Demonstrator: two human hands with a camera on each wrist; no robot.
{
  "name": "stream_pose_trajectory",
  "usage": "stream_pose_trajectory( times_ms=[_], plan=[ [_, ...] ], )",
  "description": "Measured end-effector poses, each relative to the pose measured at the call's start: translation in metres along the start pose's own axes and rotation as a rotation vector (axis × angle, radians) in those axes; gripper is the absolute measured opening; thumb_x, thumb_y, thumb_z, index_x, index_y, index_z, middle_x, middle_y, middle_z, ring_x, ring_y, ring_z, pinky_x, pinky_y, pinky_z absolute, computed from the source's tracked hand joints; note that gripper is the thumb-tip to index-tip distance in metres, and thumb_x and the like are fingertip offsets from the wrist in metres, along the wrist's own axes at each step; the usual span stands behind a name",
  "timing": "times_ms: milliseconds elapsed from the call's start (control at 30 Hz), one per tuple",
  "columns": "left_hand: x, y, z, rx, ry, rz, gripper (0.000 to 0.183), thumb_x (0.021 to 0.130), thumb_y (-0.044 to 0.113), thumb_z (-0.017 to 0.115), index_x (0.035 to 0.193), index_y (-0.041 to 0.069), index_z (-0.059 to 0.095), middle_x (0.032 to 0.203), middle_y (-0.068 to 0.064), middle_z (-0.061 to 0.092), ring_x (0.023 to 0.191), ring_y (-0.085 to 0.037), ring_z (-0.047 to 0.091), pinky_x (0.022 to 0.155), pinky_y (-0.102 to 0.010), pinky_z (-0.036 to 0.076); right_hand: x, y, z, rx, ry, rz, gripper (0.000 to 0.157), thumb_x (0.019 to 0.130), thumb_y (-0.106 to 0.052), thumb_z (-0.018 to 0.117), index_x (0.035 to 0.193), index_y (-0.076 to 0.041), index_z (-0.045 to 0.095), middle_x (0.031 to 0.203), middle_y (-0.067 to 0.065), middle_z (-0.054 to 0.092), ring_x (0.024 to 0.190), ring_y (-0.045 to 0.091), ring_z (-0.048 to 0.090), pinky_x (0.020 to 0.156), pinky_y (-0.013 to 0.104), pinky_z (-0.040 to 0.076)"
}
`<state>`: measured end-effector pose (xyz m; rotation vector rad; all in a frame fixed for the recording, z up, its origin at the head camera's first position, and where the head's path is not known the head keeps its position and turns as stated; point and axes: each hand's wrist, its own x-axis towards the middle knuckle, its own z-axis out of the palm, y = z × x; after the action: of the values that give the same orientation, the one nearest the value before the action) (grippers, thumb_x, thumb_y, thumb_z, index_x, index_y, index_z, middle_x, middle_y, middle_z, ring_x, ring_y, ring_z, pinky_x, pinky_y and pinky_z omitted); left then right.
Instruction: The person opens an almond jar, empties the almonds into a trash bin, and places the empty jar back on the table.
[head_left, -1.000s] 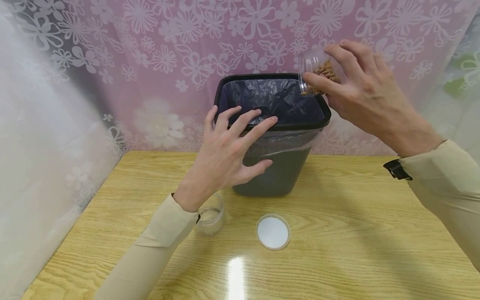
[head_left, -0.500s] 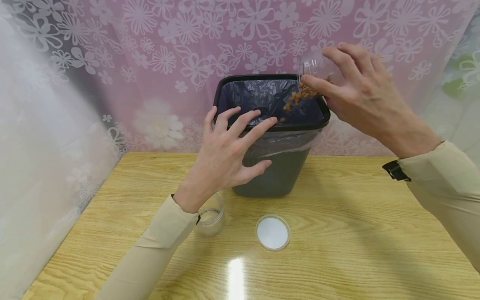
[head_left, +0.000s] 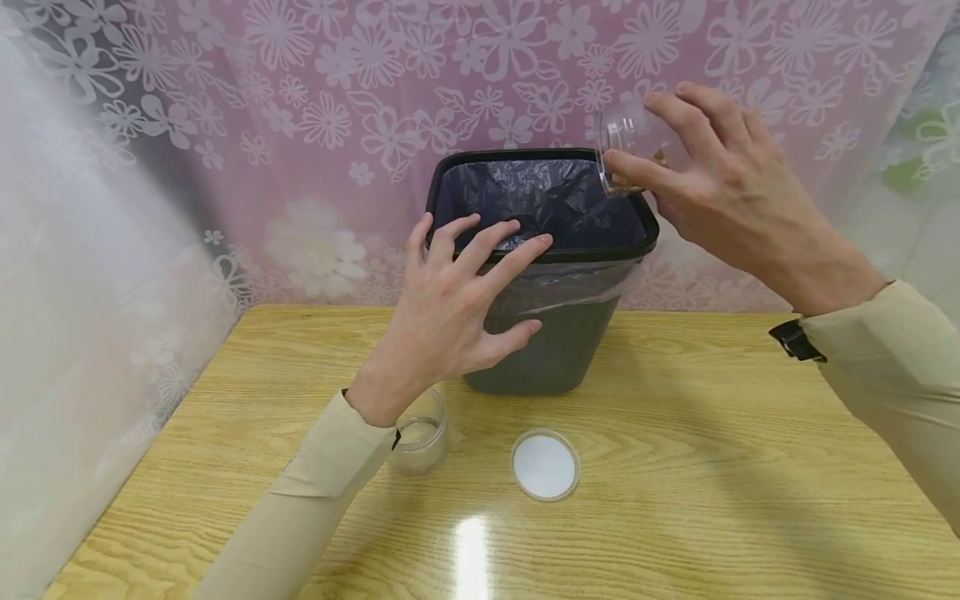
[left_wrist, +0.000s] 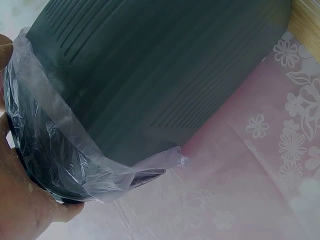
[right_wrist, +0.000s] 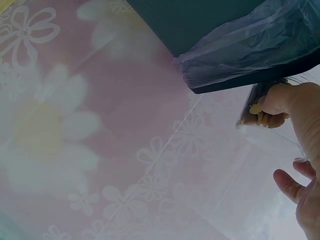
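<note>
In the head view my right hand (head_left: pixel 738 179) holds a clear plastic jar (head_left: pixel 633 137) tipped sideways over the right side of a trash can (head_left: pixel 547 342). A few brown nuts (head_left: pixel 622 181) show low inside the jar, near its mouth. The right wrist view shows the thumb and fingers around the jar (right_wrist: pixel 270 132) beside the bin's rim, with nuts (right_wrist: pixel 262 117) inside. My left hand (head_left: pixel 453 308) rests at the near left rim, its fingers spread and reaching over the edge. In the left wrist view, part of that hand (left_wrist: pixel 25 200) lies against the bag-covered rim.
A dark bag (head_left: pixel 517 187) lines the bin. On the wooden table (head_left: pixel 712 467) stand a second clear jar (head_left: pixel 420 446), partly behind the left wrist, and a round lid (head_left: pixel 545 465) with a white disc. A pink floral curtain (head_left: pixel 300 167) hangs behind.
The jar has tipped further; nuts poured out of it into the bin, leaving only a few inside. The left hand has stayed at the rim.
</note>
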<state>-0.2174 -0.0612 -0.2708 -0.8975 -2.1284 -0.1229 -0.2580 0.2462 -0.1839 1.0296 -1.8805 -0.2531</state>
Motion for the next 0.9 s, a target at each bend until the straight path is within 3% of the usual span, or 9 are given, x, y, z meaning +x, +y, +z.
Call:
stream_pose_trajectory(
  times_ms=[200, 900],
  plan=[
    [-0.0004, 0.0000, 0.0001, -0.004, -0.003, -0.002, 0.076, 0.088, 0.069, 0.061, 0.154, 0.035, 0.044, 0.152, -0.003, 0.051, 0.140, -0.039, 0.044, 0.118, -0.071, 0.021, -0.0001, 0.0005, -0.0011, 0.003, -0.008, -0.008, 0.066, 0.085, 0.005, 0.072, 0.141, -0.025, 0.053, 0.147, 0.028, 0.046, 0.134, 0.050, 0.043, 0.094, 0.069, 0.048],
    [0.0000, 0.0006, 0.0001, -0.005, 0.008, -0.003, 0.077, 0.087, 0.068, 0.064, 0.154, 0.035, 0.045, 0.151, -0.003, 0.051, 0.140, -0.039, 0.044, 0.118, -0.071, 0.022, 0.0009, 0.0007, -0.0033, -0.009, -0.013, -0.016, 0.072, 0.079, 0.003, 0.079, 0.140, -0.026, 0.055, 0.147, 0.027, 0.047, 0.136, 0.048, 0.044, 0.092, 0.069, 0.048]
  ],
)
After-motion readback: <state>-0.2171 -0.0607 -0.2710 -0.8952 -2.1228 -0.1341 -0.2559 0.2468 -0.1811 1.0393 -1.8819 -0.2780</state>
